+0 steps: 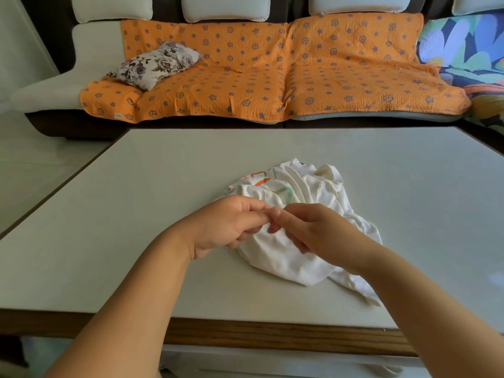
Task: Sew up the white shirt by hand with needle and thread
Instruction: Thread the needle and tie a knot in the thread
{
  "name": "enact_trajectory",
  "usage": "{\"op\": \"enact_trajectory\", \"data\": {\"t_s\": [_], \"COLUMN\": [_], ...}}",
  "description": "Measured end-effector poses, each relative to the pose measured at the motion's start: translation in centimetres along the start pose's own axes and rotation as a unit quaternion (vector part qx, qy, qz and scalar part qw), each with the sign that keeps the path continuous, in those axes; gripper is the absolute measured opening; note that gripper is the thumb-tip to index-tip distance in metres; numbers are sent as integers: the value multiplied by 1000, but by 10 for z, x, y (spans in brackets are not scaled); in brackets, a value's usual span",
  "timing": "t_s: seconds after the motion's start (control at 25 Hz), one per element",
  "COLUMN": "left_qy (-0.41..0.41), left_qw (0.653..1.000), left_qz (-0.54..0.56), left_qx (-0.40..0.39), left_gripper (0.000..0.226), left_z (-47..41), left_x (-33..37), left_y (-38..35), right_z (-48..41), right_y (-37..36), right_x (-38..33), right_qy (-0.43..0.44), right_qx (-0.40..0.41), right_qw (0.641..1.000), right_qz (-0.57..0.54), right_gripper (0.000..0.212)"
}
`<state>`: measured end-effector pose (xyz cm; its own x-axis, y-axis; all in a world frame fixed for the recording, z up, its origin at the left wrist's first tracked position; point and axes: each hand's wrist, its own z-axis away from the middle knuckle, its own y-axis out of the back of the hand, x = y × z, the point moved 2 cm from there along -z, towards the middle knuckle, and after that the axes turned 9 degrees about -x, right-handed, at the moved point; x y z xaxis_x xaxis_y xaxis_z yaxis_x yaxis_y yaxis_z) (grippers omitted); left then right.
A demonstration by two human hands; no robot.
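A crumpled white shirt (294,249) with coloured print lies on the pale table (136,214), right of centre. My left hand (229,222) hovers over the shirt's left edge, fingers curled and pinched together. My right hand (313,227) meets it fingertip to fingertip above the cloth, thumb and fingers pinched as well. Whatever the fingertips pinch is too small to make out; no needle or thread is visible. The lower fingers of the left hand touch the fabric.
The table has a wooden front edge (245,334) close to me. Beyond its far edge stands a sofa with an orange patterned cover (272,77) and a floral cushion (155,64). Floor shows to the left.
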<state>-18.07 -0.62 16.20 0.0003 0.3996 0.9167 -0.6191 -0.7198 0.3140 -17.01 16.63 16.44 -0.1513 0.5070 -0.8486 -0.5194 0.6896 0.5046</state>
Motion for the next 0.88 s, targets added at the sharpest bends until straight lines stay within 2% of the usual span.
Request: {"op": "enact_trajectory", "data": {"t_s": [0.16,0.36,0.88], "left_qy": [10,16,50], "left_qw": [1000,999,997], "left_qz": [23,43,12], "left_qx": [12,21,57], "left_gripper": [28,26,26], "left_z": [1,3,10], "left_x": [-6,-11,-18], "left_y": [6,11,21], "right_z": [-2,5,22], "right_y": [21,45,71], "right_x": [9,21,37], "right_qy": [-20,-32,-110], "right_qx": [76,134,80], "right_qw": [997,990,990], "right_qz": [0,-37,43], "right_gripper": [37,40,41]}}
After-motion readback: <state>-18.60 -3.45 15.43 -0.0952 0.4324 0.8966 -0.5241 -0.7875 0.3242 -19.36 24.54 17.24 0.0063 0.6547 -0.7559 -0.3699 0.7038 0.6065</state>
